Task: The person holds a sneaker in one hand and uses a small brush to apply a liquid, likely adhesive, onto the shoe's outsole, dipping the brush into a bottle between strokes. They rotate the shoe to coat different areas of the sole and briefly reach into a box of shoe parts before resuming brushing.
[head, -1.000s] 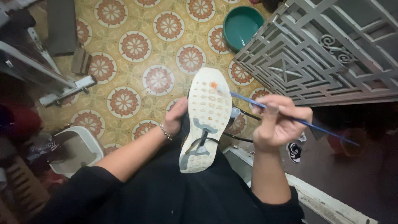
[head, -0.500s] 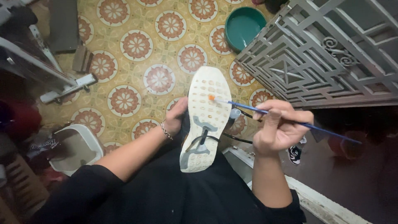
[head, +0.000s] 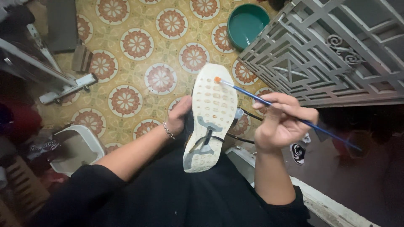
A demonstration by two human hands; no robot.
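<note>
Head view: brush [head: 269, 102] tip now apparently nearer shoe sole's [head: 211, 113] toe edge.

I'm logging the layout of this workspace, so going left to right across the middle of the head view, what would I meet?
White tub → left hand → shoe sole → right hand holding a blue paintbrush, whose handle end reaches furthest right.

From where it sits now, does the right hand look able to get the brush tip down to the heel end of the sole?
Probably yes. The right hand holds the blue brush with its tip at the toe end of the upturned shoe sole. The left hand grips from the side, so the heel end lies bare, with nothing across it.
</note>
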